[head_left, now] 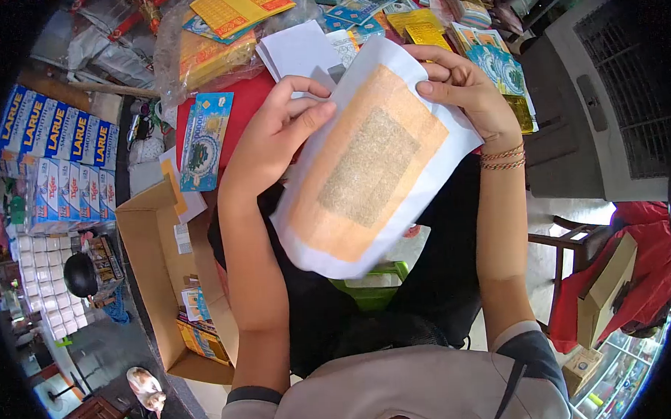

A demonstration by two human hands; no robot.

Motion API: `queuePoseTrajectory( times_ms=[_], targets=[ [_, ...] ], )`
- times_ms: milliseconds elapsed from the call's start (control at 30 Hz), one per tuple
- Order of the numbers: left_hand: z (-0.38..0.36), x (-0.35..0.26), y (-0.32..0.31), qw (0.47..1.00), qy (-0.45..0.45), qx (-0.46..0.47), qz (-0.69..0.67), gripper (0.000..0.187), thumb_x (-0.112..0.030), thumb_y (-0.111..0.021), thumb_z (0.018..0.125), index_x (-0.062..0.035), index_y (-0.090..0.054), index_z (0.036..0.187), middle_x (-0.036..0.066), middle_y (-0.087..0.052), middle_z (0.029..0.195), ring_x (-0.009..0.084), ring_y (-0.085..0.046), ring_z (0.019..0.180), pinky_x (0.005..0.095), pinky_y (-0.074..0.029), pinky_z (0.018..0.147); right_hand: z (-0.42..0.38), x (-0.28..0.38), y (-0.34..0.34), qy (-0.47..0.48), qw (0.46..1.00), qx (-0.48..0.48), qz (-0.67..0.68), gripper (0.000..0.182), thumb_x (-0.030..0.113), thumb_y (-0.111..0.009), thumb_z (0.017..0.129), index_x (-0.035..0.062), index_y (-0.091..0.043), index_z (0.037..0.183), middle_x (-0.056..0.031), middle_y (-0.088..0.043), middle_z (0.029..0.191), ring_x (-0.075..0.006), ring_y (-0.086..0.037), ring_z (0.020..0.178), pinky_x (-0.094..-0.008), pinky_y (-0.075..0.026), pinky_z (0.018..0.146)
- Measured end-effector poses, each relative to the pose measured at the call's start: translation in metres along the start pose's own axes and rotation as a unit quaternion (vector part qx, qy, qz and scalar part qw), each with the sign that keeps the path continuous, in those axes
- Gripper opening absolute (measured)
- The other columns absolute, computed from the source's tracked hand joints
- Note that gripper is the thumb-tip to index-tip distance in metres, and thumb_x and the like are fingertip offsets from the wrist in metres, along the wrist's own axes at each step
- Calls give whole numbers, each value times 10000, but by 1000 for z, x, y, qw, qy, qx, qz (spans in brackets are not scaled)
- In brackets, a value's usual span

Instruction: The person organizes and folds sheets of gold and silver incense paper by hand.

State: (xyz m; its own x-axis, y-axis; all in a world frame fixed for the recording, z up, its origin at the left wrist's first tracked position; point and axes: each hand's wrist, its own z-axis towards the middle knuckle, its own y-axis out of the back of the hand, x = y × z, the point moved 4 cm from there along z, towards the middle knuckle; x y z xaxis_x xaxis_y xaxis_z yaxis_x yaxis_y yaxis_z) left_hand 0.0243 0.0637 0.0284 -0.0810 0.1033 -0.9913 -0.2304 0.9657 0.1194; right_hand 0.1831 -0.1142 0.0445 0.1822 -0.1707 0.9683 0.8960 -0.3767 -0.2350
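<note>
A white paper sheet (417, 207) with an orange panel and a gold-coloured rectangle in its middle hangs curved above my lap. My right hand (468, 94) pinches its upper right edge between thumb and fingers. At the sheet's upper left edge is my left hand (292, 122), its thumb and curled fingers closed on the paper. Behind the sheet lie white papers (297, 52) on a red surface (247, 113). A blue printed stack (206, 144) lies left of my left hand.
Yellow-and-red packets (232, 13) in clear plastic lie at the top. An open cardboard box (148, 253) with printed papers stands at the left, near stacked beer cartons (63, 138). A cat (146, 390) is on the floor. A grey cabinet (569, 127) stands at the right.
</note>
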Motion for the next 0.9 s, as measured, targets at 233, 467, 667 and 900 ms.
queuePoseTrajectory(
  times_ms=[233,467,667,900],
  targets=[
    [-3,2,-10,988,22,83,-127,320,-177,-643,882,-9,-533,1130,93,-667,984,93,-593,917,215,-444,792,0,-1,7,-7,1000,17,-23,433,5,-623,845,9,-522,1266,-87,-651,1111,-110,-627,972,-236,-503,846],
    [3,8,11,985,-43,-72,-148,251,-132,-628,886,8,-559,1083,89,-669,1003,99,-619,873,223,-462,796,9,-15,28,-68,968,-34,240,623,504,-352,970,-24,-470,1279,-146,-596,1193,-199,-626,1040,-330,-520,885],
    [5,16,31,943,-85,-219,-234,258,-148,-616,899,10,-550,1091,80,-649,1040,101,-604,925,230,-470,795,12,-20,8,-22,986,0,163,454,356,-457,970,-10,-505,1234,-109,-617,1120,-177,-634,983,-327,-533,851],
    [1,22,26,962,29,-184,-198,341,-237,-591,920,10,-559,1152,59,-633,1074,103,-599,940,251,-466,808,13,-28,4,-54,994,-86,-50,363,182,-616,893,-5,-554,1198,-31,-645,1008,-87,-626,888,-250,-520,804]
  ],
)
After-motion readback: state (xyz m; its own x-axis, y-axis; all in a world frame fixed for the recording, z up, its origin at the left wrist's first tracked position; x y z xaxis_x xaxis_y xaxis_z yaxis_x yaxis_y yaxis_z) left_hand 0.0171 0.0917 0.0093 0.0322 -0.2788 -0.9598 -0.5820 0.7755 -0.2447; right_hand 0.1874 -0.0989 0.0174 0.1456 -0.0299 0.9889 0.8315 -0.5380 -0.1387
